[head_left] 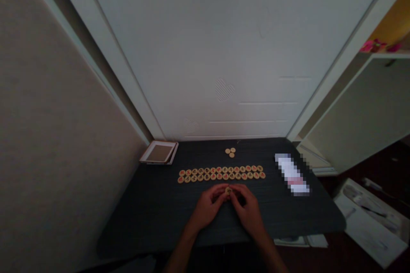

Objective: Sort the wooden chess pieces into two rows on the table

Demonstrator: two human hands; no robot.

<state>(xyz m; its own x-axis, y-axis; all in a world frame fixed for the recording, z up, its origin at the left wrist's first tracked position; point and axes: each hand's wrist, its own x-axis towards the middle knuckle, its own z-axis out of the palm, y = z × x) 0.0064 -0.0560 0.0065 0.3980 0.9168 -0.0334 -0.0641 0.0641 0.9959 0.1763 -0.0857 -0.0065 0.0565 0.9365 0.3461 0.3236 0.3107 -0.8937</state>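
Note:
My left hand (209, 205) and my right hand (246, 207) meet over the dark table (144, 213), fingers pinched together on one round wooden game piece (228, 190) between them. Just beyond them lie two long rows of several round wooden pieces (221, 173) with red and dark marks. Three more plain pieces (230, 152) sit in a small cluster farther back, near the wall.
An open shallow box (159, 152) lies at the table's back left corner. A blurred white and pink object (292, 174) lies on the right side. A white cabinet (358, 115) stands to the right, and white packaging (373, 219) lies on the floor.

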